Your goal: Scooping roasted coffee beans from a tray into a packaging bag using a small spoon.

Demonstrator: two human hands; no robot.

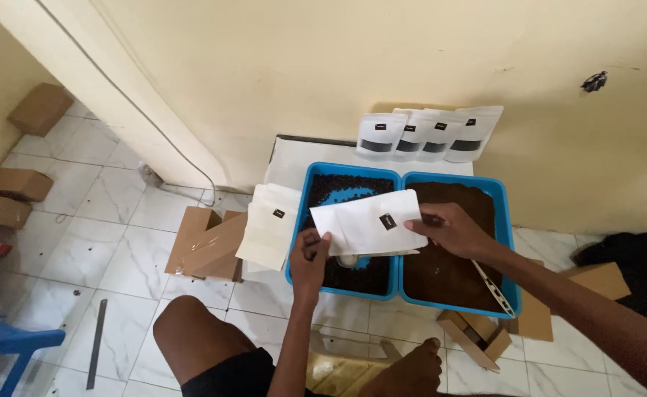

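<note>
Both hands — left (pixel 309 254), right (pixel 448 228) — hold a white pouch (pixel 367 222) over blue trays (pixel 353 173).

A single head-worn camera looks steeply down and forward from above a seated person's knee (pixel 191 331), close to two blue trays (pixel 404 180) on the tiled floor (pixel 102 242), facing a cream wall (pixel 301 66) just behind them.
</note>
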